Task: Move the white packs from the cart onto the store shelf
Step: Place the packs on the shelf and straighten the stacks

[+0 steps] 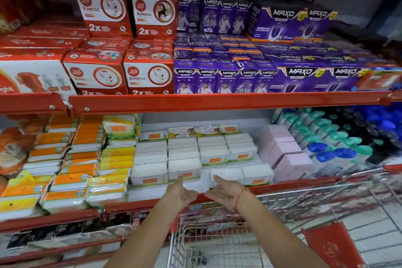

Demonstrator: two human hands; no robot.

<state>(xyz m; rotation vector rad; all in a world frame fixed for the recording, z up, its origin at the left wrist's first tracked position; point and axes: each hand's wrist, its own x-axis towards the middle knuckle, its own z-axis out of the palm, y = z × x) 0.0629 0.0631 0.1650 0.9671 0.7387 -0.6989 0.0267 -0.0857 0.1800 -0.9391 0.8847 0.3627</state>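
White packs [185, 159] with orange labels lie in several rows on the middle store shelf [293, 185]. One white pack [225, 175] sits at the shelf's front, just beyond my fingertips. My left hand [180, 193] and my right hand [226, 192] hover side by side at the shelf's red front edge, palms facing each other, fingers apart, holding nothing. A red thread circles my right wrist. The wire cart [217, 241] stands below my forearms; I see no white packs in the part of its basket that shows.
Orange and yellow packs [71, 163] fill the shelf's left side. Pink boxes [285, 154] and capped bottles [332, 143] stand to the right. Red boxes [97, 72] and purple boxes [239, 76] crowd the shelf above. A red cart flap [332, 246] is at the lower right.
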